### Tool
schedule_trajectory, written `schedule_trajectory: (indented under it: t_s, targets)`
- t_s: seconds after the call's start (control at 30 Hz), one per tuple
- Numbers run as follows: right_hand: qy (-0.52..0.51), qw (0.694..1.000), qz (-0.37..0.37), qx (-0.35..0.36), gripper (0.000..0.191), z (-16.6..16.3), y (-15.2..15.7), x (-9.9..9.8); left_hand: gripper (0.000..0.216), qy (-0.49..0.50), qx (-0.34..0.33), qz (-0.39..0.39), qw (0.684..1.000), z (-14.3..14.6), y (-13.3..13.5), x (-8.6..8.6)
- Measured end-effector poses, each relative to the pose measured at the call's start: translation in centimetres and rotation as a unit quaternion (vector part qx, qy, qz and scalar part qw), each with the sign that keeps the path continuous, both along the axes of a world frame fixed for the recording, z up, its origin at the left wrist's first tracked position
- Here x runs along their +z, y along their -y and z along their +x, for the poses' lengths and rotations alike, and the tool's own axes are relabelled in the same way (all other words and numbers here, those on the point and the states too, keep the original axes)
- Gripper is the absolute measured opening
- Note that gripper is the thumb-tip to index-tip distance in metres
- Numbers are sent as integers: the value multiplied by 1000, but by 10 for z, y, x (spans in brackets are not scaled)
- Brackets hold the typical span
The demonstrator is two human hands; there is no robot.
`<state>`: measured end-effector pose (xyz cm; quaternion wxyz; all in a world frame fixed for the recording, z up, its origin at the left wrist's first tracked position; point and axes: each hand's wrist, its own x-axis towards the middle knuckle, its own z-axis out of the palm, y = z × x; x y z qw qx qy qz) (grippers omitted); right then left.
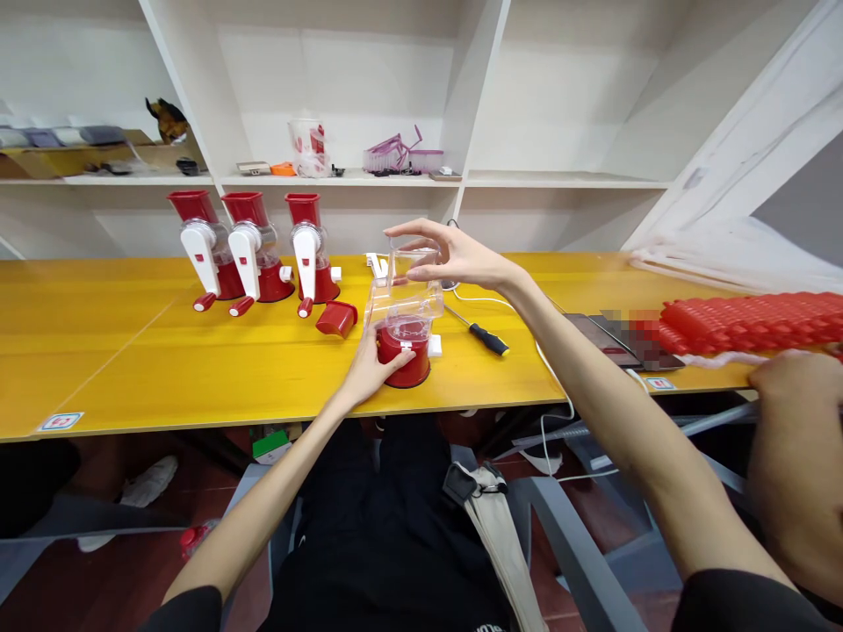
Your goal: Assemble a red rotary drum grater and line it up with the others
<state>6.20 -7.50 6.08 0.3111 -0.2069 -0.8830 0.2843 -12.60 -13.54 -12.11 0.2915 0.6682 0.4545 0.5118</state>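
Note:
A partly assembled rotary grater stands upright near the table's front edge, with a red base [403,358] and a clear plastic housing [412,303] on top. My left hand [375,364] is closed round the left side of the base, thumb across its front. Over the housing's upright chute curls my right hand [454,254], thumb on the near side and fingers at the rim; how firmly they press is hard to tell. A red feed hopper [338,319] lies on the table left of the housing. To the right rests a screwdriver [487,337] with a black handle.
Three complete red-and-white graters [309,254] stand at the back left. A white cable [527,325] runs across the table to the right. Beyond it are a dark tablet-like device [602,341], red stacked plastic [751,323] and another person's arm [796,456]. White shelves [342,180] rise behind.

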Motion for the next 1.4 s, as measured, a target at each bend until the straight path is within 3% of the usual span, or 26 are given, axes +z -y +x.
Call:
schedule_trajectory:
  t_s: [0.17, 0.33, 0.63, 0.87, 1.0, 1.23, 1.4]
  targets:
    - [-42, 995, 43, -76, 52, -12, 8, 1, 75, -3, 1, 0, 1000, 0, -1, -1]
    - [-23, 999, 37, -29, 40, -11, 12, 6, 76, -17, -2, 21, 1000, 0, -1, 2]
    - [-43, 997, 55, -46, 37, -18, 18, 6, 72, -8, -5, 34, 999, 0, -4, -1]
    - [-64, 997, 29, -15, 43, -11, -8, -2, 70, -27, 4, 51, 998, -1, -7, -2]
    - [-18, 1000, 12, 20, 43, -6, -17, 5, 73, -31, 7, 44, 999, -2, -7, -3]
    - [50, 998, -16, 45, 44, 3, 2, 27, 72, -18, 3, 19, 1000, -1, -3, -2]
    - [49, 998, -33, 34, 46, 0, 15, 22, 74, -18, 6, 13, 1000, 0, -2, 0]
